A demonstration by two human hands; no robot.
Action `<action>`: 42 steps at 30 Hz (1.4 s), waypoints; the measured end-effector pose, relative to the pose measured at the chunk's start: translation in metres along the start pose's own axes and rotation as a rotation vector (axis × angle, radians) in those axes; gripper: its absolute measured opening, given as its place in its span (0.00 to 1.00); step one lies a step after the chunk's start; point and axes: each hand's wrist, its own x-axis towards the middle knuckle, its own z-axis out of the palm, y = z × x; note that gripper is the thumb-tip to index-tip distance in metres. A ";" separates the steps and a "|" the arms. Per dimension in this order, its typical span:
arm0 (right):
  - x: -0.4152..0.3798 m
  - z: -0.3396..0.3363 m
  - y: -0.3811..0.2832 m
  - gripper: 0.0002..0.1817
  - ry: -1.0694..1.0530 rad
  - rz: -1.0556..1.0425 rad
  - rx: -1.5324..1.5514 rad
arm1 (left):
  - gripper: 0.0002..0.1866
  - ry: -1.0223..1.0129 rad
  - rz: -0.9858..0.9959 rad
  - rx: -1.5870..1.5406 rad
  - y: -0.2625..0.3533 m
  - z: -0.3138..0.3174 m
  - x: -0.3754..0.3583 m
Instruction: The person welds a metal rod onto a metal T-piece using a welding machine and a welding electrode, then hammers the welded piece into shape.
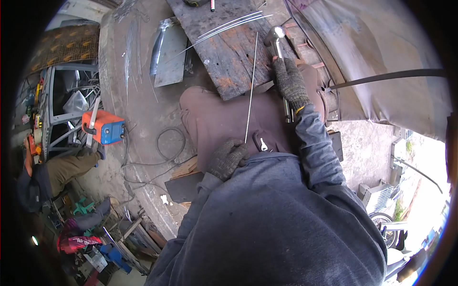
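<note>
My left hand (pixel 226 158), in a dark knitted glove, is closed near my lap around the lower end of a thin metal rod (pixel 251 90). The rod slants up from my fingers, its far end over the worn wooden board (pixel 229 52). My right hand (pixel 290 81), gloved too, is wrapped around the shiny metal handle of a hammer (pixel 276 34). Its rounded head points away from me at the board's right edge, and the handle's end sticks out below my palm. Several thin rods (pixel 234 26) lie across the far part of the board.
Bent sheet metal (pixel 171 57) and thin wires (pixel 130 57) lie on the ground left of the board. An orange and blue welding machine (pixel 103 127) with a looped cable (pixel 171 143) stands further left, near another person (pixel 67 174). A grey tarp (pixel 372 62) hangs at right.
</note>
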 end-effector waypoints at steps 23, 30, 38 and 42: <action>-0.008 -0.013 -0.030 0.26 -0.013 0.064 0.048 | 0.14 -0.066 -0.066 0.040 -0.005 0.006 0.015; -0.013 -0.007 -0.028 0.25 -0.070 -0.048 0.015 | 0.13 -0.049 -0.140 -0.049 -0.008 0.009 0.014; -0.008 -0.012 -0.035 0.25 -0.146 -0.053 -0.051 | 0.14 -0.058 -0.128 -0.060 0.000 0.007 0.011; -0.007 -0.017 -0.059 0.26 -0.175 0.031 0.071 | 0.14 -0.080 -0.100 -0.053 -0.007 0.007 0.014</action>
